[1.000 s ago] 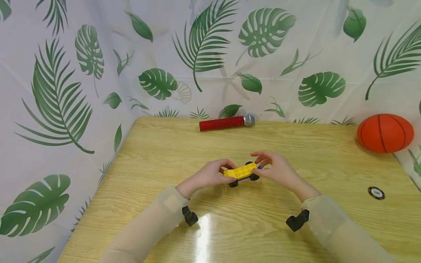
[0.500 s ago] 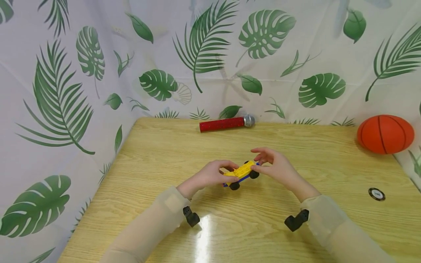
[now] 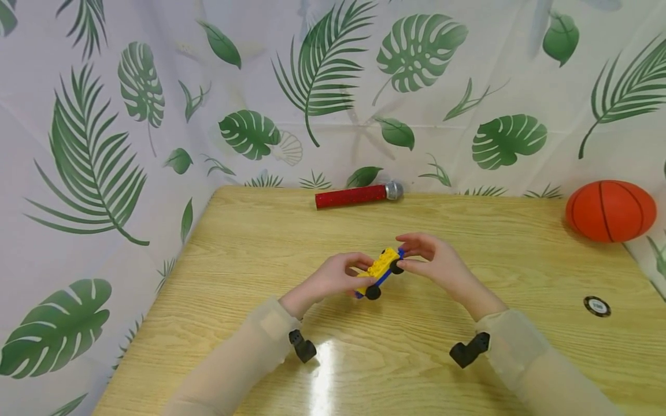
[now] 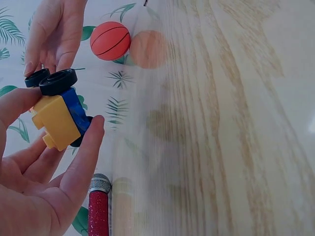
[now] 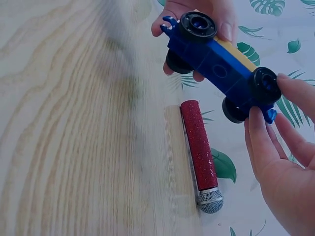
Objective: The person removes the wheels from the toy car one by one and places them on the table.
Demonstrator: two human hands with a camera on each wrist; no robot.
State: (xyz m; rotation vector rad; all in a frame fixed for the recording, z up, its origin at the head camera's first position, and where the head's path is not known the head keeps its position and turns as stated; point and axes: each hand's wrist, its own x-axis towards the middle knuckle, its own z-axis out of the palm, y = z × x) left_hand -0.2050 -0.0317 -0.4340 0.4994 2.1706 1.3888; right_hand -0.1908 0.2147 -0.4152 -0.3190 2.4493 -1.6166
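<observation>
A toy car (image 3: 380,267) with a yellow studded top, blue base and black wheels is held tilted above the table, its right end higher. My left hand (image 3: 337,275) grips its lower end between thumb and fingers. At the raised end, my right hand (image 3: 444,267) has its thumb on a wheel and its fingers around the blue end piece. From the right wrist view, the blue underside of the toy car (image 5: 216,66) shows, with fingertips of the right hand (image 5: 290,152) against its near end. The left wrist view shows the yellow block end of the toy car (image 4: 56,122).
A red glittery microphone (image 3: 354,196) with a silver head lies along the back edge of the wooden table (image 3: 260,231). An orange basketball (image 3: 610,211) sits at the far right, and a black-and-white chip (image 3: 596,306) lies in front of it. A leaf-patterned cloth (image 3: 437,144) hangs behind.
The toy car has tilted, its right end rising and its left end dipping, so more of its blue side shows. Both hands have stayed nearly in place around it.
</observation>
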